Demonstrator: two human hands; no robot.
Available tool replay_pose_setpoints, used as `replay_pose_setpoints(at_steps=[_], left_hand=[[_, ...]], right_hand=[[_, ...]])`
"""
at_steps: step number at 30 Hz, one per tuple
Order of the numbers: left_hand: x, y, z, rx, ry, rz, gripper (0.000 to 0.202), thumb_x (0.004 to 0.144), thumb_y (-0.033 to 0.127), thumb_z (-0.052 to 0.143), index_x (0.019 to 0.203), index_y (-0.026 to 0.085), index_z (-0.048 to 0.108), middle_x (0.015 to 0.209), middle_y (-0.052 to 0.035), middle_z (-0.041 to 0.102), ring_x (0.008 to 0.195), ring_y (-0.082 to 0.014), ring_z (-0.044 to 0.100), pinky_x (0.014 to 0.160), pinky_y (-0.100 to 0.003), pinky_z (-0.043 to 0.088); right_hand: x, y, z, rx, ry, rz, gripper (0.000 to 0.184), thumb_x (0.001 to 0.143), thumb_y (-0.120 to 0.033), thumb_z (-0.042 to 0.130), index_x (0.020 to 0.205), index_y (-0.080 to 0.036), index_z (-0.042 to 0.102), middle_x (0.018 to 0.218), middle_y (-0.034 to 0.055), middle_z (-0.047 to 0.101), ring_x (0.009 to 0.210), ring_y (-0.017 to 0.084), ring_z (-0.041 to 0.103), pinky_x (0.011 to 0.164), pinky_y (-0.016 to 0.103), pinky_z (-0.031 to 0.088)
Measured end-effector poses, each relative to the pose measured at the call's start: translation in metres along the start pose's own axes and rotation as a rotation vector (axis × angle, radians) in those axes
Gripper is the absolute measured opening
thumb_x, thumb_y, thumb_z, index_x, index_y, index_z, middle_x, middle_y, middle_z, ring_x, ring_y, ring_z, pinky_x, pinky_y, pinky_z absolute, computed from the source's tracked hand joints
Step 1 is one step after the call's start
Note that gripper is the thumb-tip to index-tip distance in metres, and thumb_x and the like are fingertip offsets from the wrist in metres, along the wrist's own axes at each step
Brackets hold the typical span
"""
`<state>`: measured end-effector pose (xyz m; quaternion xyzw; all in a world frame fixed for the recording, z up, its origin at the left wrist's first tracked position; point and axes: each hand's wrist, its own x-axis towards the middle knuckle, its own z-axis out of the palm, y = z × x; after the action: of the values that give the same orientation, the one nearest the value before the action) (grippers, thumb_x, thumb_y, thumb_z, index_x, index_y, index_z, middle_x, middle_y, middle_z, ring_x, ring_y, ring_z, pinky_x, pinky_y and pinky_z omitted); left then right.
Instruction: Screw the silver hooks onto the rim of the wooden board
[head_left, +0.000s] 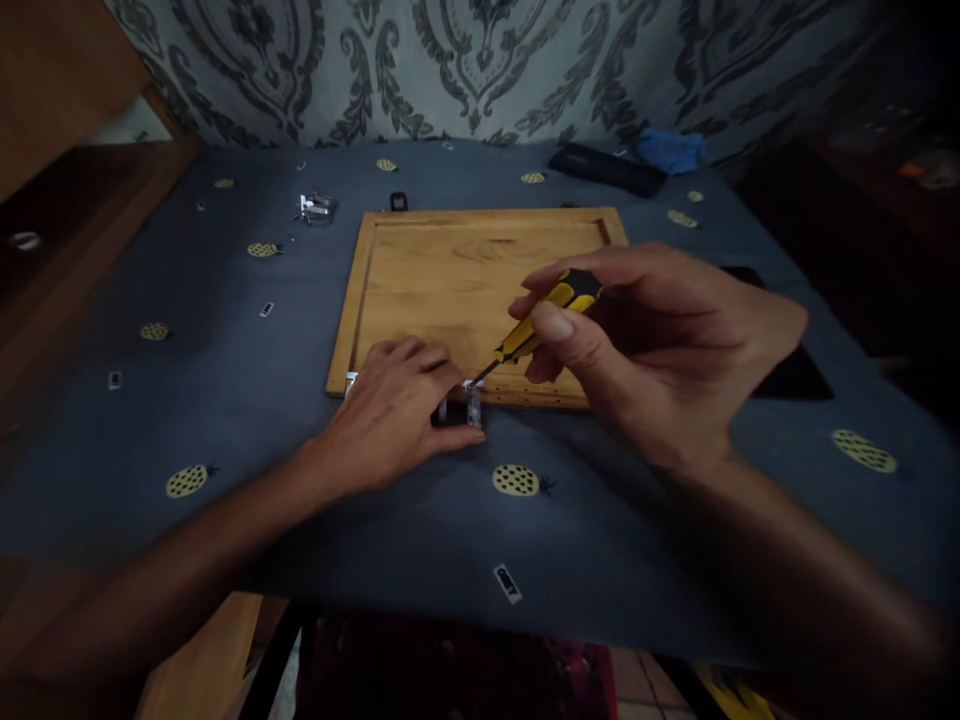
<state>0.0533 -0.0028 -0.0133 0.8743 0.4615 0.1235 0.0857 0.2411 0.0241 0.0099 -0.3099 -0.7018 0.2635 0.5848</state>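
Observation:
My right hand (637, 340) is closed round the handle of a yellow-and-black screwdriver (551, 310), which slants down to the left. The screwdriver's tip touches a small metal hinge (472, 400) at the near edge of a wooden panel (450, 285). My left hand (401, 405) is pressed over that same edge, with its fingers on the panel and its thumb at the hinge, gripping it. Any screw under the tip is too small to make out. Another bit of metal (351, 380) shows beside the left hand, mostly covered.
Loose metal hardware (315, 207) lies at the back left of the blue tablecloth (247, 400). Behind the panel sits a small black item (398, 202). A dark case (606, 170) and a blue cloth (670, 150) lie at the back right. A flat black object (795, 375) is partly behind my right hand.

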Motion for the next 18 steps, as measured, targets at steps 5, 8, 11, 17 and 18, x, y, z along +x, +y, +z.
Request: replay_pose_setpoints(at_steps=[5,8,11,17,18], left_hand=[[-0.0007,0.0002,0.0011,0.001,-0.004,-0.006,0.041,0.083,0.051,0.075,0.105,0.017,0.070,0.112,-0.0076,0.068,0.105,-0.0290,0.059,0.091,-0.045,0.046],[-0.0007,-0.0007,0.0028,0.009,-0.003,-0.007,0.041,0.083,0.053,0.074,0.104,0.017,0.070,0.115,-0.0085,0.068,0.107,-0.0295,0.059,0.093,-0.046,0.046],[-0.0005,-0.0012,0.0041,0.011,0.007,-0.003,0.043,0.083,0.054,0.074,0.104,0.017,0.070,0.117,-0.0091,0.067,0.108,-0.0302,0.060,0.095,-0.047,0.046],[0.0003,-0.0011,0.0031,0.001,-0.002,-0.015,0.041,0.083,0.054,0.074,0.102,0.018,0.070,0.115,-0.0080,0.067,0.109,-0.0295,0.059,0.096,-0.047,0.046],[0.0003,-0.0014,0.0025,0.000,-0.005,-0.015,0.041,0.083,0.054,0.074,0.101,0.018,0.070,0.113,-0.0079,0.068,0.108,-0.0294,0.059,0.095,-0.046,0.046]], right_hand=[[-0.0020,0.0014,-0.0038,-0.066,-0.053,-0.039,0.019,0.077,-0.029,0.083,0.094,-0.030,0.074,0.083,-0.0008,0.073,0.065,0.017,0.068,0.045,0.029,0.057],[-0.0020,0.0004,-0.0039,-0.057,-0.050,-0.029,0.025,0.071,-0.032,0.088,0.090,-0.031,0.072,0.082,-0.0014,0.072,0.056,0.016,0.064,0.041,0.030,0.054],[-0.0015,0.0009,-0.0012,-0.040,0.007,-0.039,0.027,0.067,-0.034,0.090,0.084,-0.031,0.069,0.077,-0.0022,0.069,0.050,0.015,0.060,0.038,0.032,0.049],[-0.0027,0.0032,0.0021,-0.051,0.052,-0.072,0.027,0.067,-0.032,0.090,0.082,-0.032,0.067,0.072,-0.0029,0.065,0.049,0.015,0.057,0.039,0.032,0.046],[-0.0032,0.0024,0.0023,-0.057,0.061,-0.082,0.026,0.069,-0.032,0.089,0.085,-0.032,0.068,0.075,-0.0025,0.066,0.051,0.015,0.058,0.040,0.032,0.048]])
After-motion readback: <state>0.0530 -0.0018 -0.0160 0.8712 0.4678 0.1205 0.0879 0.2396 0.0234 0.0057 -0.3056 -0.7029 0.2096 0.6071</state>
